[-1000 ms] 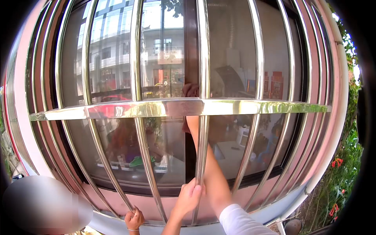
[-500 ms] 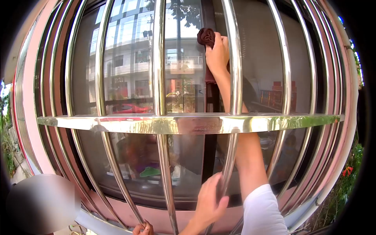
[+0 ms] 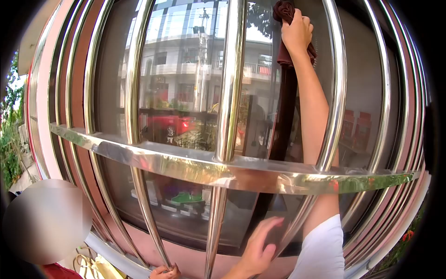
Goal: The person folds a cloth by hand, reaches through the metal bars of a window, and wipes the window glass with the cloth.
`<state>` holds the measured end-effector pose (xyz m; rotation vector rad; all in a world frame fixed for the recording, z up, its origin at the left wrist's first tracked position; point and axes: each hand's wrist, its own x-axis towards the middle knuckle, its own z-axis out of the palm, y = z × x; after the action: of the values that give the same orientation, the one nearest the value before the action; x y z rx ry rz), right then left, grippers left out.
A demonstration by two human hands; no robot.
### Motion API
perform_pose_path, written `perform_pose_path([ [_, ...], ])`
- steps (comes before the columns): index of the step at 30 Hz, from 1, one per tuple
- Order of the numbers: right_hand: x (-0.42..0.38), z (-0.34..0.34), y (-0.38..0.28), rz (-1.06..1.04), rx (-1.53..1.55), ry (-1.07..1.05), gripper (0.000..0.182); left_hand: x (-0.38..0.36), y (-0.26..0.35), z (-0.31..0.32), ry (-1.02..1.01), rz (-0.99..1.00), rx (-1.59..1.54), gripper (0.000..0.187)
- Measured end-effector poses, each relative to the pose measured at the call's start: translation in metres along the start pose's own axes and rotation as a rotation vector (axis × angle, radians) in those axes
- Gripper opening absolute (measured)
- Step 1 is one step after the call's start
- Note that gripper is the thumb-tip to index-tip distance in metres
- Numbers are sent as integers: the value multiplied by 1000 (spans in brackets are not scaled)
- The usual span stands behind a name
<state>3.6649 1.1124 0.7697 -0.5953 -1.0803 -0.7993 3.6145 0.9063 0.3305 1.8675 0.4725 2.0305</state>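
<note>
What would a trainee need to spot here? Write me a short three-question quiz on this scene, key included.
1. Fill the gap: the right hand grips a dark brown ____.
2. True or false: the left hand is wrapped around the horizontal rail.
3. Where is the right hand relative to the metal bars and the window? A. On the near side of the bars. B. Between the two. C. Below both.

Key:
1. A cloth.
2. False; it is open, with nothing in its grasp.
3. B; the raised forearm passes behind a bar.
</note>
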Motion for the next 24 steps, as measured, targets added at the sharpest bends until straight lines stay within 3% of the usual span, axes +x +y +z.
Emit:
perform_pose_path([
  [2,12,15,4,-8,-56,21,49,0,4,0,70,-50,53,56],
  [5,18,11,-6,-67,-89,147,43,9,9,3,-9,-62,47,56],
  [7,3,-8,-26,-247,14,121,38,3,8,1,-8,-40,36,48],
  [13,-24,5,-55,-488,137,-63,39,-10,-6,3,-66,-48,-37,41],
  [15,-45,-8,-42,-463,114,-123,36,-19,-4,8,-65,-72,-23,55],
  [21,-99,-27,-47,-463,276,-24,37,-48,-12,4,1,-113,-47,58],
  [23,-115,-45,-59,-360,195,-240,35,-57,-8,3,-125,-250,-70,57],
  [24,-124,-43,-60,-384,253,-213,34,-63,-14,10,-118,-283,-161,55],
])
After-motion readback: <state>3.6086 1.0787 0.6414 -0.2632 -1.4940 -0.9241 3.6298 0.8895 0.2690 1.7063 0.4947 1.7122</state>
